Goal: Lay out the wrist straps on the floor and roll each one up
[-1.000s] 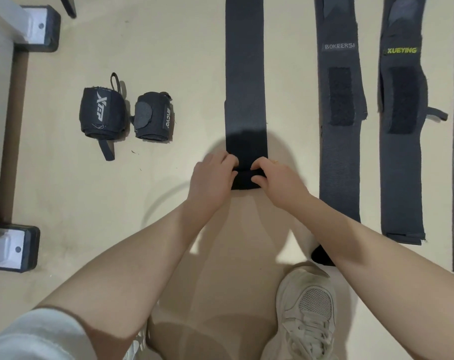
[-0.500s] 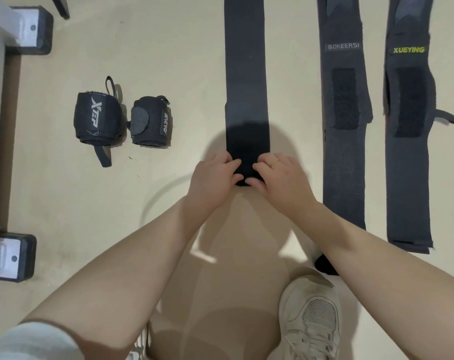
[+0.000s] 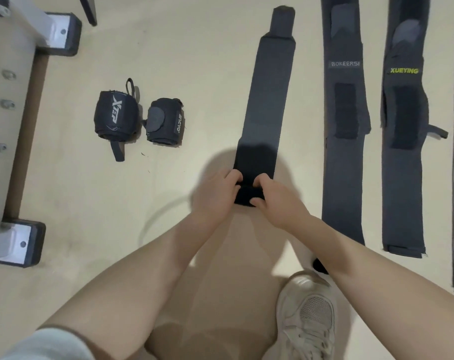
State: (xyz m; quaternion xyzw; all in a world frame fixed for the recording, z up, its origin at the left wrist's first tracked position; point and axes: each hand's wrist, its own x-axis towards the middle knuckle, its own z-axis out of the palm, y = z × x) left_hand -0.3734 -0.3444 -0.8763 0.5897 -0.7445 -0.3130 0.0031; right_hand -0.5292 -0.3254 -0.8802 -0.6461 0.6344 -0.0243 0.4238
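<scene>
A pale beige floor [image 3: 194, 61] is filling the whole view, smooth and faintly scuffed. Along the left edge a light grey furniture frame [image 3: 2, 126] is standing on two black-capped feet [image 3: 64, 32] (a row of bolts is showing along its rail). A thin dark leg [image 3: 86, 9] is slanting in at the top. Overhead light is casting soft shadows across the middle of the floor.

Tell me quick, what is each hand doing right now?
Left hand: fingers curled, gripping the rolled end of the plain strap.
Right hand: gripping the same roll.
</scene>
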